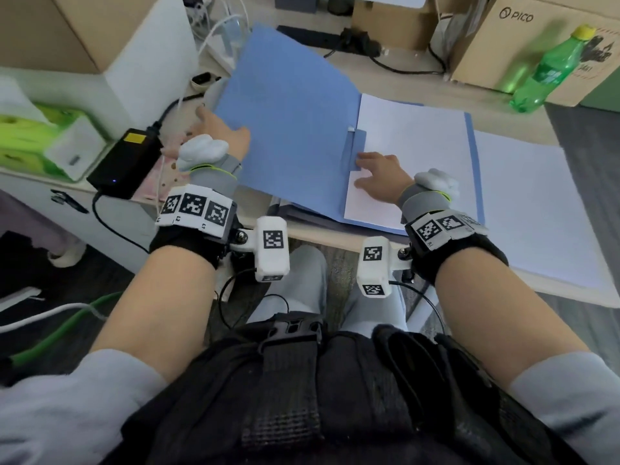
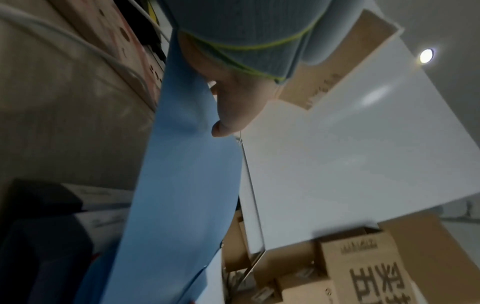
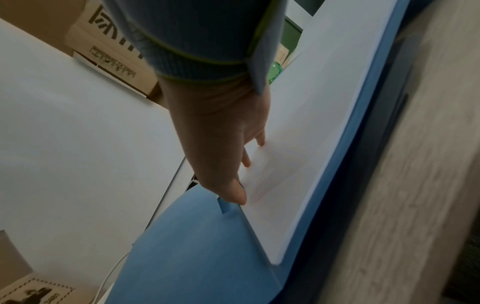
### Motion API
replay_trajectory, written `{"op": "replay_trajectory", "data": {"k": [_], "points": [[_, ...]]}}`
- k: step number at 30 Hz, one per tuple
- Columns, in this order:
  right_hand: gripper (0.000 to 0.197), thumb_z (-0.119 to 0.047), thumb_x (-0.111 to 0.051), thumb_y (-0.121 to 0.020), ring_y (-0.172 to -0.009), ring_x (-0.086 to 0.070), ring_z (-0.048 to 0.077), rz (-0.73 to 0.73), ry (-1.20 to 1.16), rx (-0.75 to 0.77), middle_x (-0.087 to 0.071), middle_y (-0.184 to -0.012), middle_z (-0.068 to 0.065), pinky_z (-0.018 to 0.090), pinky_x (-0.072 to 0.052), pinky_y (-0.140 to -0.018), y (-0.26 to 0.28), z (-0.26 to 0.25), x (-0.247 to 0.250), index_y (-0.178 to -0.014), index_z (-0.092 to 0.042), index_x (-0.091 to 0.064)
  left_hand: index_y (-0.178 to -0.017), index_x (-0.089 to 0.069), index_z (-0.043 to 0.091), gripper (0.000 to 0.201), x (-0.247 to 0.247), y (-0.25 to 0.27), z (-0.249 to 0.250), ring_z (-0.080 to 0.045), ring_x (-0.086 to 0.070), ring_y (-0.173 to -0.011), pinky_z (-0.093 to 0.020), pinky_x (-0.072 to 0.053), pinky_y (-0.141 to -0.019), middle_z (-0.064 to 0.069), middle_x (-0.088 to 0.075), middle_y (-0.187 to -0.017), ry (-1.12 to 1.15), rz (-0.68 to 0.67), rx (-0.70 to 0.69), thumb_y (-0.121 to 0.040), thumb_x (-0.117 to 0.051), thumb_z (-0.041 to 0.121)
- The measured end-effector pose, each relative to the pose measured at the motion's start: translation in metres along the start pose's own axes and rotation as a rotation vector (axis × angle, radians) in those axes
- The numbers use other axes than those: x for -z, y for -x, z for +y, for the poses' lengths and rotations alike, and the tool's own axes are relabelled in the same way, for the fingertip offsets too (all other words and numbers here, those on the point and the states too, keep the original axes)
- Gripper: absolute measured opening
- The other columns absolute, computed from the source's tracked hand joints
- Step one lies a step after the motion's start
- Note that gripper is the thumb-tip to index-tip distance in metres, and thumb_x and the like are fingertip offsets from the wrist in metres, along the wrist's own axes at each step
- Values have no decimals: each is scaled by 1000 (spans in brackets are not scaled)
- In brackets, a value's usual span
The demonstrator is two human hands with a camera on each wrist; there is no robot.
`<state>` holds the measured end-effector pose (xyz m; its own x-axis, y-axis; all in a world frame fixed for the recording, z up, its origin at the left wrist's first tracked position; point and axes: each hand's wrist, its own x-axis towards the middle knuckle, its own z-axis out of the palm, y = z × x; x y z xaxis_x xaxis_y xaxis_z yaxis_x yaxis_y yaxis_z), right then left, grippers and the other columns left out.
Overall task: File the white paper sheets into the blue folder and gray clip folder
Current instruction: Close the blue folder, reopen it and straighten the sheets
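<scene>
The blue folder (image 1: 288, 122) lies open on the desk, its left cover raised at a slant. My left hand (image 1: 218, 129) grips that cover's left edge; in the left wrist view the thumb (image 2: 228, 123) presses on the blue cover (image 2: 182, 185). A stack of white sheets (image 1: 412, 156) lies in the folder's right half. My right hand (image 1: 375, 172) rests flat on them beside the small blue flap (image 1: 355, 149) at the spine, fingers straight (image 3: 241, 193). One more white sheet (image 1: 530, 209) lies on the desk to the right. A dark grey edge (image 1: 298, 213) shows under the folder.
A green bottle (image 1: 550, 68) and a PICO cardboard box (image 1: 523, 38) stand at the back right. On the left are a black power brick (image 1: 127, 162), a green tissue pack (image 1: 30, 135) and a white box (image 1: 147, 45). Cables run along the back.
</scene>
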<state>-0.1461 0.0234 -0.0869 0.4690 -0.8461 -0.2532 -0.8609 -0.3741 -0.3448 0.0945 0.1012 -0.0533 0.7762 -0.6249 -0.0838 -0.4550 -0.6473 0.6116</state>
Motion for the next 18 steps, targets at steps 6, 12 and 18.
{"op": "replay_trajectory", "data": {"k": [6, 12, 18], "points": [[55, -10, -46, -93, -144, -16, 27, 10, -59, -11, -20, -158, -6, 37, -17, -118, 2, -2, -4, -146, -16, -33, -109, -66, 16, 43, 43, 11, 13, -18, -61, -93, -21, -42, -73, -2, -67, -98, 437, -129, -308, -70, -51, 10], [58, -6, -50, -89, -145, -21, 25, 1, -121, 18, -23, -158, 0, 38, -16, -120, 0, 5, -8, -145, -14, -37, -97, -67, 14, 38, 50, 41, 51, -17, -66, -81, -25, -53, -70, -2, -70, -91, 884, -717, -460, -68, -45, 4], [45, -3, -46, -92, -133, -39, 25, 58, -257, 45, -44, -145, 6, 36, -28, -111, 14, 7, -2, -137, -13, -48, -109, -56, 17, 36, 19, 81, 94, -22, -62, -88, -37, -58, -67, -11, -59, -102, 763, -1017, -417, -86, -47, 44]]}}
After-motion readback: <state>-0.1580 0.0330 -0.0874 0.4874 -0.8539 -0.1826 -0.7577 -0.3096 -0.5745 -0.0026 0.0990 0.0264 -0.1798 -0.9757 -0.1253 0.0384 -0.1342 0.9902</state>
